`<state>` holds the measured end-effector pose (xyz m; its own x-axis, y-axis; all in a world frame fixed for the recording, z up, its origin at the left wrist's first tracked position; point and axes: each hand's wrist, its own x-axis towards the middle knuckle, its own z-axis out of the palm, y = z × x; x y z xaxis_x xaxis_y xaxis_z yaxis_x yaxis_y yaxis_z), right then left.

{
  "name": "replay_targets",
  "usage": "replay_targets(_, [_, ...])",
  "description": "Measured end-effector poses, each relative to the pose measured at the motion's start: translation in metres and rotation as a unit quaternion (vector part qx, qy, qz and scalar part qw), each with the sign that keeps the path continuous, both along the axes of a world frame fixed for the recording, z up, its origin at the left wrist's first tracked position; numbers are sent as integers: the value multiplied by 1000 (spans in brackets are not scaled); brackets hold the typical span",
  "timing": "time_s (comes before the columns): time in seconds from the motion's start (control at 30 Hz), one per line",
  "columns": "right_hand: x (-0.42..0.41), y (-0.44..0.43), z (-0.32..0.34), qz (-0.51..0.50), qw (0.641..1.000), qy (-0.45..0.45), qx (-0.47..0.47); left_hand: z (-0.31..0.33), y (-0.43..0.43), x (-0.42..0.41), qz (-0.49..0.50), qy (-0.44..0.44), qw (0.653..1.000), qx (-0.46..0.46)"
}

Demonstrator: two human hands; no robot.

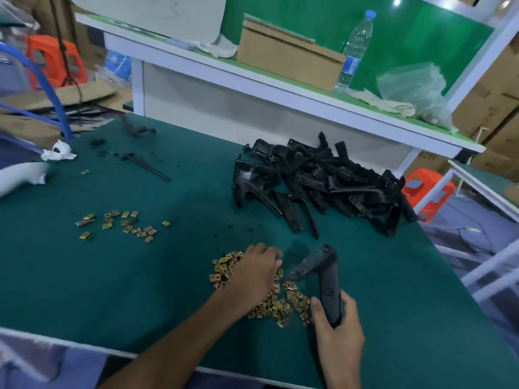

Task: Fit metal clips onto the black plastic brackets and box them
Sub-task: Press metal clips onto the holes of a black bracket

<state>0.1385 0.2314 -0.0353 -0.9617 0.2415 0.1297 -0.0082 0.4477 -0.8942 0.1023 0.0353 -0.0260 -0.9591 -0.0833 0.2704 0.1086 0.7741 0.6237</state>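
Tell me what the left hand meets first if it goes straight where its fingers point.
The left hand would cross bare mat, then likely meet the near edge of the bracket pile. The held bracket in the right hand sits just beside that line; depth unclear.
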Motion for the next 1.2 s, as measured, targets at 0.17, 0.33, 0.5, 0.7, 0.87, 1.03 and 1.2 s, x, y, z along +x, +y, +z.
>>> replay_targets(0.17, [3,1,0,-5,1000,0,7,2,-7,17,-14,30,991,127])
replay_targets(0.33, [-1,1,2,30,999,-1,17,8,-10,25,10,13,986,166])
replay_targets(0.5, [0,4,1,50,999,0,10,11,-12,28,44,-21,968,244])
replay_targets(0.7, [2,2,5,63,998,2,-4,20,-15,28,47,-34,939,340])
replay_targets(0.87, [3,0,8,52,998,8,-24,22,-12,36,52,-83,919,383])
replay_targets(1.03, [5,-3,12,50,997,22,-50,22,6,47,18,-113,912,394])
replay_targets(1.2, [1,-20,27,108,988,8,-114,28,15,54,44,-104,888,446])
